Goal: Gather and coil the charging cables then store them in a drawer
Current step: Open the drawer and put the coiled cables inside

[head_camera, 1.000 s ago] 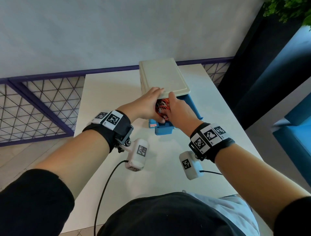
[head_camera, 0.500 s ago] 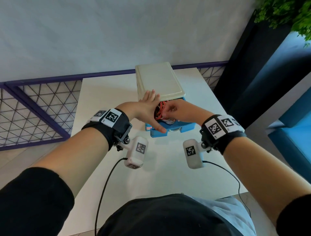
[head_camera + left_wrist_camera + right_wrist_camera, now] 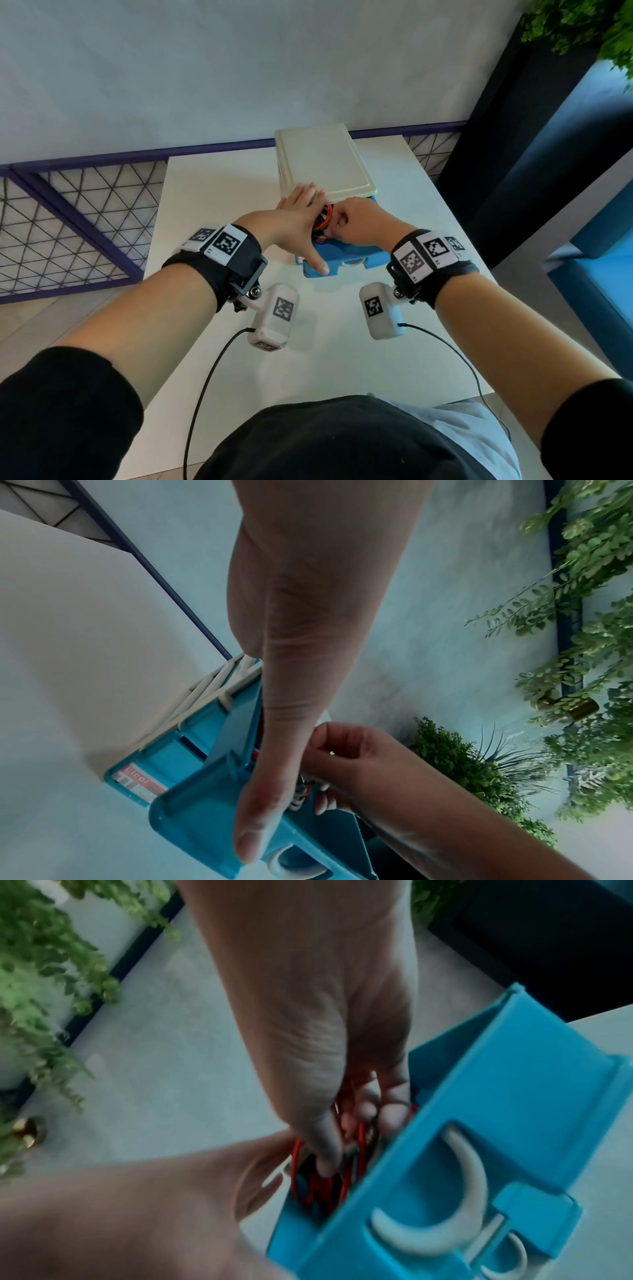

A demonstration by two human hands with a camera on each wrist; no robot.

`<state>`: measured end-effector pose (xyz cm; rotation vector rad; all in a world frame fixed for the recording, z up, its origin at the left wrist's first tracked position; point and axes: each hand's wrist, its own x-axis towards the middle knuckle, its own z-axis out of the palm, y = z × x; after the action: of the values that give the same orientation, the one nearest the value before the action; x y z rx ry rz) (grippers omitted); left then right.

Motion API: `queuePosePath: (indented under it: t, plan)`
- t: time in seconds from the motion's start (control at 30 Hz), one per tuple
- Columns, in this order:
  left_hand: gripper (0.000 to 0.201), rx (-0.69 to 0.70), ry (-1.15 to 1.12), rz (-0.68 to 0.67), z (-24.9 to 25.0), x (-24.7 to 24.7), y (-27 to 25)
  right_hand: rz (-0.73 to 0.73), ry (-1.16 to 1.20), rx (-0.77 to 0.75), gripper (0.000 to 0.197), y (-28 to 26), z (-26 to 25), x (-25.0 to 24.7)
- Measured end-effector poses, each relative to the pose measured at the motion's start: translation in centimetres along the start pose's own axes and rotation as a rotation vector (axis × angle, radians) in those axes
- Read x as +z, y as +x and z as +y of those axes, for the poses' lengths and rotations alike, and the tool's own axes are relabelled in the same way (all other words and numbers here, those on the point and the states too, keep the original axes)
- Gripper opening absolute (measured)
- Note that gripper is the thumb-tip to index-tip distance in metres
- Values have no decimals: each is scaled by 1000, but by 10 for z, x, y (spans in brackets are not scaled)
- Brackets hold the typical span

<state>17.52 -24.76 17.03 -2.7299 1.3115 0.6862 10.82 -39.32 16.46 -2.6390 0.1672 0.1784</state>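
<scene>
Hands: two. The left hand (image 3: 297,219) lies flat, its fingers (image 3: 306,194) straight and together on the near edge of the unit's top, thumb stretched down to the drawer front. The right hand (image 3: 359,222) is curled, its fingers (image 3: 371,1110) bent down into the open drawer among the cables.

Cables: one bundle of coiled red charging cables (image 3: 327,1180) shows, with a pale cable among the red; how many cables it holds I cannot tell. It sits inside the drawer, directly under the right fingers and touching them, though whether they pinch it is unclear.

Drawer: one pulled-out blue plastic drawer (image 3: 346,260) with a white crescent handle (image 3: 441,1223), just below both hands. In the left wrist view a second blue drawer front with a red label (image 3: 143,780) sits shut beneath it.

Unit: one small drawer unit with a cream plastic top (image 3: 322,161), beyond the fingers, standing on the white table (image 3: 212,212).

Around: a purple-framed wire mesh fence (image 3: 68,219) far left of the left hand; green leafy plants (image 3: 589,593) against the pale wall; a blue seat (image 3: 596,260) right of the right hand.

In the way: the left palm covers much of the drawer opening.
</scene>
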Motion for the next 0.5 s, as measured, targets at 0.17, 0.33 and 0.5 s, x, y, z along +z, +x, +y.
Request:
queuePosePath:
  t: [0.17,0.33,0.5]
  plan:
    - [143,9,-1,25,0,-1,1,10,360,142,22,2,1,-9]
    - [143,3,-9,6,0,-1,0,-36,554,272,27,6,-8,-12]
    - [143,20,-17,44,-4,1,2,-41,29,111,33,10,-8,-2]
